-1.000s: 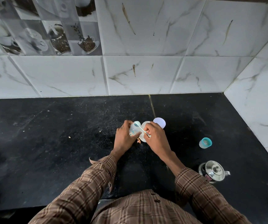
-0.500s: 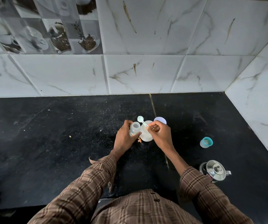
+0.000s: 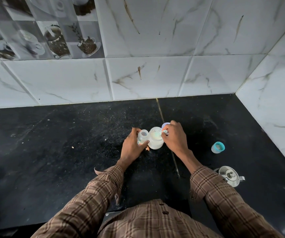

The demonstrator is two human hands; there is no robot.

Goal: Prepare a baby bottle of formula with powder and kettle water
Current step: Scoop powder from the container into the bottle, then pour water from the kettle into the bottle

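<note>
Baby bottle [image 3: 142,137]: uncapped, upright on the black bench [image 3: 69,152], touching the powder jar [image 3: 155,140]; my left hand [image 3: 132,146] wraps its body, likely to steady it for filling. Scoop [image 3: 161,132]: pinched in my right hand [image 3: 175,139], bowl dipped into the jar mouth. Jar lid [image 3: 165,125]: just behind my right hand. Teal-ringed cap [image 3: 218,147] and steel kettle [image 3: 229,176]: well apart, rightward, near the wall. Open bench lies left.
</note>
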